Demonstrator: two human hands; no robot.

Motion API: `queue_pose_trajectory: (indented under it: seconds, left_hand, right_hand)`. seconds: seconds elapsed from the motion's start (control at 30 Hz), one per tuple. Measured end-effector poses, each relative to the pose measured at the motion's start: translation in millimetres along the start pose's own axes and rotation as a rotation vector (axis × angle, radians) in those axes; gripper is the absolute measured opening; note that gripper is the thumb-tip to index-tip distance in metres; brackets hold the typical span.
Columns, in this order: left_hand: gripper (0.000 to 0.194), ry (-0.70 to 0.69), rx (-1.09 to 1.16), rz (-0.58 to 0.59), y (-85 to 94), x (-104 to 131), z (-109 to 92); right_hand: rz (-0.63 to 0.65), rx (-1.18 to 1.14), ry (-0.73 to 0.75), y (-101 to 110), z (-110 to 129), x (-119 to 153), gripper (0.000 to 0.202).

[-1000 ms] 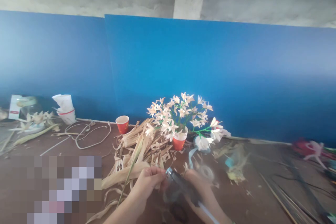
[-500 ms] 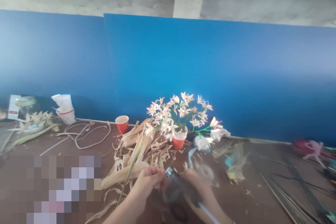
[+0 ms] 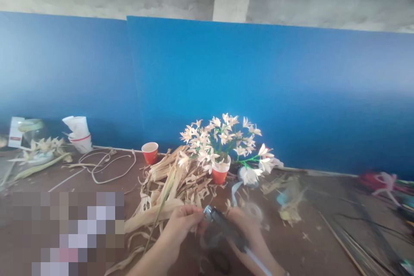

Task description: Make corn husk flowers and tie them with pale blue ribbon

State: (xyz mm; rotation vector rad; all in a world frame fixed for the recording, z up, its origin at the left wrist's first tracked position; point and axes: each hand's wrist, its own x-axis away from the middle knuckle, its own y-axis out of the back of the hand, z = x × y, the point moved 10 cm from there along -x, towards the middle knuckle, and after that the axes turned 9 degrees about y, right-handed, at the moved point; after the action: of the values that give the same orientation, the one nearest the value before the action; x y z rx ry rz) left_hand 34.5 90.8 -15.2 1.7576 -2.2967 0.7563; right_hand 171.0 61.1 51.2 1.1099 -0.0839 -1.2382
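If the right grip (image 3: 247, 226), wrapped round a long black plastic-looking tool (image 3: 228, 228), slips, that tool could jab the left grip (image 3: 181, 224), pinched together, contents unclear.

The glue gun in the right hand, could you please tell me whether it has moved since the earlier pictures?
No, not noticeably: the glue gun keeps its place in front of the red paper cup that holds white flowers.
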Motion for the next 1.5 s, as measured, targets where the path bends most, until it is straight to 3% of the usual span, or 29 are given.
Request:
queue_pose_trajectory:
  seconds: [0.37, 0.5, 0.67, 0.8, 0.9, 1.03, 1.2, 1.27, 1.37, 1.47, 1.5]
  left_hand:
    - [0.025, 0.012, -0.007, -0.010, 2.5, -4, 3]
    - [0.027, 0.022, -0.026, -0.015, 5.7, -10, 7]
    - [0.023, -0.025, -0.111, -0.062, 9.2, -10, 2]
    - [0.023, -0.046, -0.050, -0.097, 15.7, -7, -4]
    - [0.020, -0.035, -0.024, -0.109, 18.4, -6, -4]
    - [0.016, -0.048, -0.015, -0.107, 16.3, -3, -7]
    - [0.017, -0.031, -0.031, -0.068, 8.8, -1, -10]
    - [0.017, -0.036, -0.034, -0.059, 6.9, 0, -10]
    - [0.019, -0.020, -0.026, -0.043, 4.4, -1, -5]
    - [0.023, 0.003, -0.015, 0.000, -0.3, -4, 1]
    - [0.023, -0.002, -0.014, 0.008, -1.3, -4, 2]
  right_hand:
    - [-0.060, 0.046, 0.015, 4, -3, 2, 0.009]
    - [-0.019, 0.007, 0.024, -4, -6, 3, 0.006]
    - [-0.019, 0.076, -0.096, 2, -22, 8, 0.008]
    - [0.111, 0.041, -0.166, 0, -27, 20, 0.008]
    - [0.022, -0.040, -0.219, 22, -34, 28, 0.021]
    - [0.068, 0.292, -0.323, 47, -69, 42, 0.024]
    - [0.157, 0.596, -0.359, 50, -103, 65, 0.042]
    - [0.126, 0.682, -0.394, 55, -98, 67, 0.048]
    - [0.033, 0.688, -0.391, 55, -67, 53, 0.044]
    - [-0.011, 0.275, -0.243, 19, -26, 25, 0.030]
    - [-0.041, 0.120, -0.241, 5, -19, 19, 0.035]
